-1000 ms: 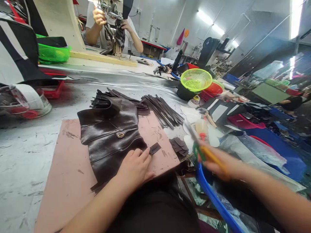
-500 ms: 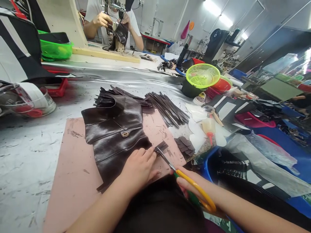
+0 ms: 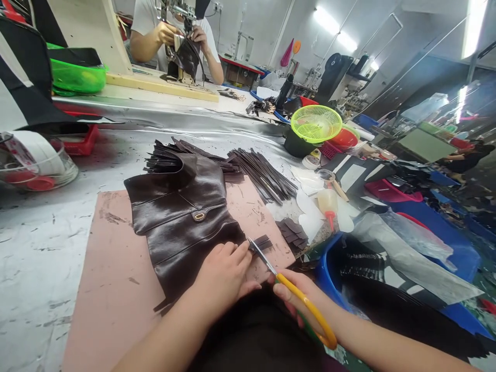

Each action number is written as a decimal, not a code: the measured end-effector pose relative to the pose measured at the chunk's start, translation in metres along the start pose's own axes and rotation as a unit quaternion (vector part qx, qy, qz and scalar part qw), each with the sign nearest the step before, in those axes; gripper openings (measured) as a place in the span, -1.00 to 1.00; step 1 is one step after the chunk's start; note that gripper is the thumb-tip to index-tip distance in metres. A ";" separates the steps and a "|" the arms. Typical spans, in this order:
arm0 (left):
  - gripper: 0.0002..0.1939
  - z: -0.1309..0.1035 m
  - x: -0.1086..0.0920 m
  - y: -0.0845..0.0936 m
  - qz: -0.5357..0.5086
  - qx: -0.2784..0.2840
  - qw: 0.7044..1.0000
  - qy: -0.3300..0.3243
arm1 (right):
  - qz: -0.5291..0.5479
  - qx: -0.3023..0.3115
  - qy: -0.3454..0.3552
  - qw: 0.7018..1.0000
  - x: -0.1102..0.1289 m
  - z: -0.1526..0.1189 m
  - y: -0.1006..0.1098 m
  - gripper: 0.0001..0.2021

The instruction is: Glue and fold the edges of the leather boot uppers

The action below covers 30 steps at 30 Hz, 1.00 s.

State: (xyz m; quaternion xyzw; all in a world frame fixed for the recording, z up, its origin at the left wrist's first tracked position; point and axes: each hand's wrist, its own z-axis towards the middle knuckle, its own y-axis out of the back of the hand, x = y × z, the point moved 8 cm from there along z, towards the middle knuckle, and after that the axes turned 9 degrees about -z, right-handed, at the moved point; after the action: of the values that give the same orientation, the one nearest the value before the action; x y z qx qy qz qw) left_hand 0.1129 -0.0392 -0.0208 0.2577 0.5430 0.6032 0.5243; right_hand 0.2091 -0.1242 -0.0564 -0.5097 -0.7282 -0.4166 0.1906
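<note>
A dark brown leather bag piece (image 3: 182,222) with a small gold-coloured metal fitting lies on a pink board (image 3: 101,268). My left hand (image 3: 225,271) holds its near right edge, fingers on top; the thumb points right and part of the grip is hidden. Scissors (image 3: 308,305) with yellow and green handles are in my right hand (image 3: 300,289). Their blades lie at that edge, beside my left fingertips. A short dark strip end (image 3: 264,241) sticks out to the right, past the blades.
Dark strips (image 3: 263,173) lie in a heap behind the board, with small dark pieces (image 3: 292,232) to its right. A glue bottle (image 3: 327,202) stands beyond. At right is a blue bin (image 3: 323,263). Across the bench, a person's hands (image 3: 168,33) work at a sewing machine.
The view has turned slightly right. The short strip end has shifted a little right and nearer to me relative to the board. Both hands keep their holds.
</note>
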 end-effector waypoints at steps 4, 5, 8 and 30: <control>-0.39 0.000 -0.005 -0.002 0.013 0.003 1.000 -0.019 | 0.050 -0.036 -0.032 0.998 -0.013 -0.006 -0.005 -0.33; -0.38 0.001 -0.005 -0.003 0.016 0.004 1.000 -0.021 | 0.049 -0.051 -0.036 0.997 -0.015 -0.008 -0.002 -0.33; -0.40 0.001 -0.005 -0.002 0.026 0.000 0.999 -0.024 | 0.032 -0.101 -0.038 0.994 -0.021 -0.015 0.023 -0.33; -0.58 0.008 -0.006 0.006 0.062 -0.038 0.997 -0.030 | -0.390 -0.312 0.046 0.865 -0.025 -0.030 0.126 -0.44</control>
State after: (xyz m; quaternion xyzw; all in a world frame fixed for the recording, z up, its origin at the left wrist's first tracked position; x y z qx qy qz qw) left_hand 0.1196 -0.0407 -0.0112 0.2891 0.4868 0.6462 0.5117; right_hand 0.3287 -0.1465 -0.0045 -0.1970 -0.6901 -0.6854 -0.1237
